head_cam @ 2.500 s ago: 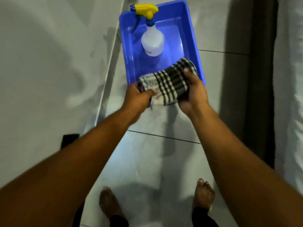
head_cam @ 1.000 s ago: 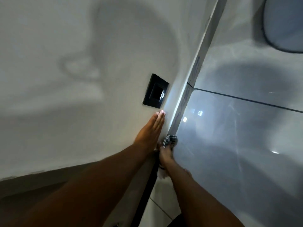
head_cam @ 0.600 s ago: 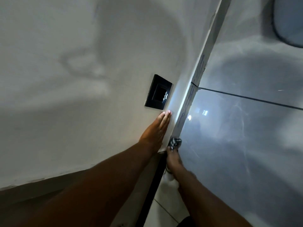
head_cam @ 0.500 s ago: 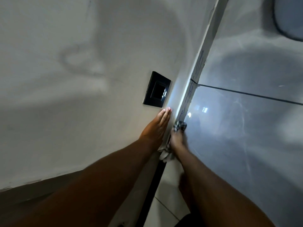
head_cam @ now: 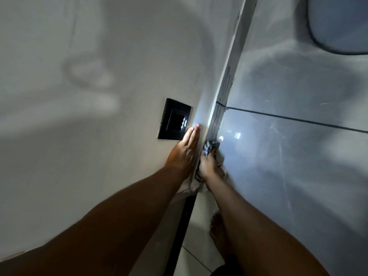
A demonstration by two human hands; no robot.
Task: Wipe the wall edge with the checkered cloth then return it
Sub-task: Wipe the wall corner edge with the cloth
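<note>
head view. the right hand point(head_cam: 207, 166) is closed around the checkered cloth point(head_cam: 210, 146), which sits bunched at the fingertip end of the grip. most of the cloth is hidden under the hand; a crumpled wad projects past the fingertips, and loose folds trail along the hand toward the wrist on both sides. the cloth is pressed against the wall edge point(head_cam: 229, 80), a pale strip running between the plain wall point(head_cam: 99, 76) and the glossy tiled surface point(head_cam: 298, 156). the bunch contacts the strip just below the dark grout line point(head_cam: 298, 118) that crosses the tiles.

the long axis of the bunched cloth runs along the strip, in line with the right forearm, with the projecting wad pointing up the strip toward the top of the frame. the check pattern is blurred.

the left hand point(head_cam: 184, 152) lies flat against the plain wall, fingers straight and pressed together, holding nothing. its fingertips point(head_cam: 196, 127) lie just beside the lower right corner of a black switch plate point(head_cam: 174, 119). the two hands lie side by side, separated by the wall edge.

a bare foot point(head_cam: 218, 228) shows on the floor below the right forearm.
</note>
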